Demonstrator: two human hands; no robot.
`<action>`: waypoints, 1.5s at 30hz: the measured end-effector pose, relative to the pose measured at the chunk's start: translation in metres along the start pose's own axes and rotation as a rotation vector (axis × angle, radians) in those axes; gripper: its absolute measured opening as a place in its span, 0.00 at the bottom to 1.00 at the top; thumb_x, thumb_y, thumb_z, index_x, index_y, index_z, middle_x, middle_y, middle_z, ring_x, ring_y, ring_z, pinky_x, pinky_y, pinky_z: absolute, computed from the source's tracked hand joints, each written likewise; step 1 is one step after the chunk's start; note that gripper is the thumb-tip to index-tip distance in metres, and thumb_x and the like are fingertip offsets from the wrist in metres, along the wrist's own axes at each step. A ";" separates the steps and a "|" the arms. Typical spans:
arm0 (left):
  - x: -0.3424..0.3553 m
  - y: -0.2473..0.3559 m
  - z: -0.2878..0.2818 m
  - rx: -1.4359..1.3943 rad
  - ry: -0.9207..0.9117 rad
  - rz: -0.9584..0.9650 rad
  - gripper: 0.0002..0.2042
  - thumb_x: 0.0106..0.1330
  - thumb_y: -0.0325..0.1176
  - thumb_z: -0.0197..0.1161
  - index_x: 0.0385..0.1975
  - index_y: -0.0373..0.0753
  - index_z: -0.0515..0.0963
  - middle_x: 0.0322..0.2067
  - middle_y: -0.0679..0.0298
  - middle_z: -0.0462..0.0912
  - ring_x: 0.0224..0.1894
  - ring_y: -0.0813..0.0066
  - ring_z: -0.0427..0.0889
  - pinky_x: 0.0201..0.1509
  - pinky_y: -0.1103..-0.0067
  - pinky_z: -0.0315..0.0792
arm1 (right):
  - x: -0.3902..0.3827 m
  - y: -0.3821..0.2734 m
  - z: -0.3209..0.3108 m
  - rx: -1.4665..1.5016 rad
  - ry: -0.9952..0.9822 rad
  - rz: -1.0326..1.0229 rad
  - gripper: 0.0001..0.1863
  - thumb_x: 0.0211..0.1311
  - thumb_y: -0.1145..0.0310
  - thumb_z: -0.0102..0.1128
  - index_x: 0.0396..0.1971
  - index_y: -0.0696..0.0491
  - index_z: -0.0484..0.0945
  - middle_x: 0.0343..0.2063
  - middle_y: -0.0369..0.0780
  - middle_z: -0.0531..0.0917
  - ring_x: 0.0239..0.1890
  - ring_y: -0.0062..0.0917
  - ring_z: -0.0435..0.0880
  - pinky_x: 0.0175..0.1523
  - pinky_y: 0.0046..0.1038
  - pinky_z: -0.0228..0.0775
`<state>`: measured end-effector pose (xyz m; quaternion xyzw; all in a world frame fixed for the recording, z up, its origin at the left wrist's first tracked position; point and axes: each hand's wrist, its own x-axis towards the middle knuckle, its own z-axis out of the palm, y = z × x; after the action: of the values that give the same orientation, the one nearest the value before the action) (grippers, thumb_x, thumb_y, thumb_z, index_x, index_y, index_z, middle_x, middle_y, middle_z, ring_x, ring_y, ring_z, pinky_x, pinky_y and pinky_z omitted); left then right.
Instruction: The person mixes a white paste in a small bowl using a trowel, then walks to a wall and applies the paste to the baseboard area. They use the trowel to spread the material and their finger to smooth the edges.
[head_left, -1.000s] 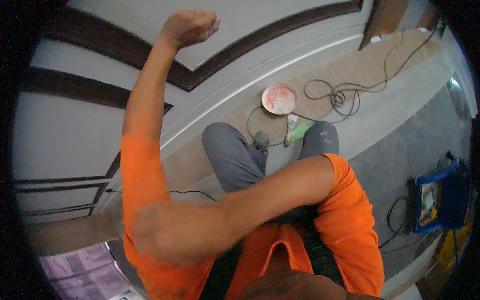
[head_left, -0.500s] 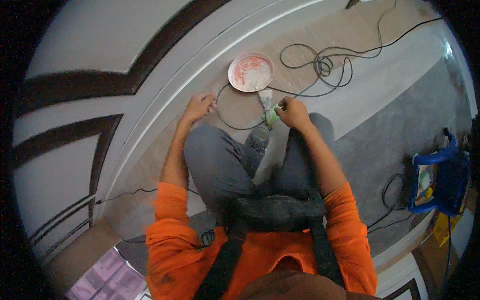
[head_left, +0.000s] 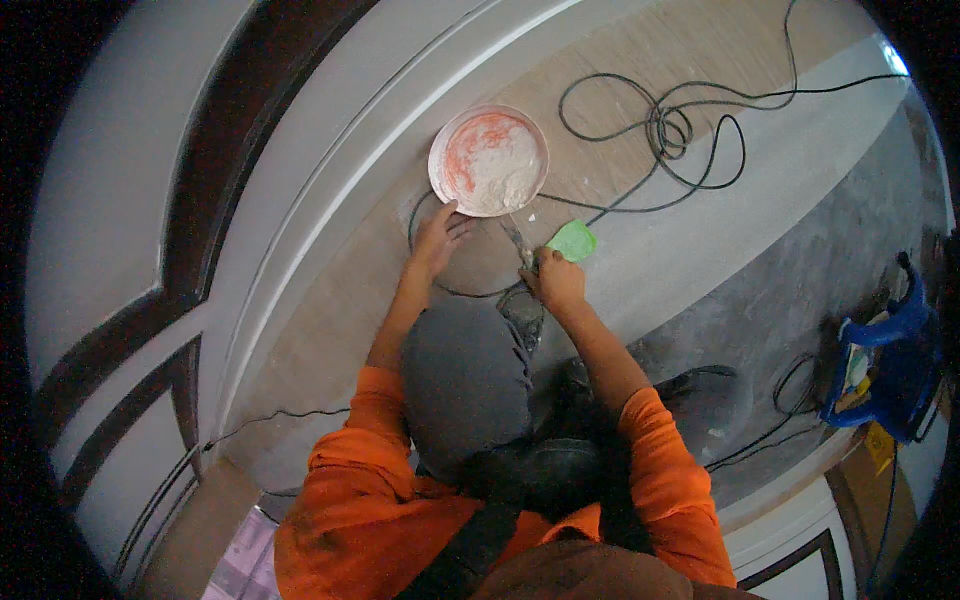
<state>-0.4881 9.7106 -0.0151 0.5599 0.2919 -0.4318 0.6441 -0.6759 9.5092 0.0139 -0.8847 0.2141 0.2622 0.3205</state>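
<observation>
A shallow round pan [head_left: 436,165] holds whitish powder or filler with reddish-orange streaks. My left hand [head_left: 437,243] is at the pan's near-left rim, its fingers extended and one fingertip at the edge. My right hand [head_left: 556,278] is closed around the handle end of a stained putty knife [head_left: 517,238], whose blade points toward the pan. Its exact grip is partly hidden by my fingers. Just beyond my right knuckles lies a flat light-green piece [head_left: 573,241]; what it is I cannot make out.
A dark cable [head_left: 672,130] lies coiled on the floor beyond the pan, and a loop of it passes near my hands. White panelled wall with dark trim [head_left: 185,250] rises at left. A blue tool carrier [head_left: 878,360] with assorted items stands at far right.
My left hand has reached forward to the pan's rim. My right hand has moved leftward and closed on the putty knife. The view has shifted, with the pan appearing larger.
</observation>
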 end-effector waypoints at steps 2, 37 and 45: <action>0.004 0.009 0.010 -0.073 -0.041 0.001 0.26 0.71 0.44 0.65 0.61 0.35 0.70 0.56 0.54 0.78 0.54 0.60 0.81 0.54 0.67 0.77 | 0.004 0.011 0.011 0.021 0.054 -0.068 0.25 0.61 0.49 0.68 0.44 0.55 0.76 0.39 0.50 0.85 0.40 0.50 0.86 0.44 0.45 0.79; -0.083 0.090 0.012 0.829 -0.228 0.058 0.26 0.69 0.42 0.66 0.60 0.32 0.73 0.51 0.52 0.83 0.53 0.63 0.84 0.54 0.67 0.80 | -0.027 -0.078 -0.156 0.110 -0.135 -0.178 0.30 0.55 0.45 0.67 0.29 0.65 0.84 0.31 0.57 0.86 0.36 0.47 0.88 0.44 0.44 0.78; -0.170 0.108 0.030 1.285 -0.153 0.362 0.28 0.70 0.49 0.63 0.57 0.29 0.78 0.53 0.43 0.84 0.56 0.54 0.84 0.61 0.69 0.76 | -0.022 -0.102 -0.283 -0.294 -0.213 -0.356 0.16 0.60 0.60 0.67 0.36 0.60 0.81 0.29 0.53 0.85 0.35 0.49 0.85 0.43 0.46 0.74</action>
<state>-0.4739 9.7208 0.1876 0.8401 -0.1682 -0.4432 0.2638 -0.5447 9.3932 0.2588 -0.9129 -0.0206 0.3218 0.2502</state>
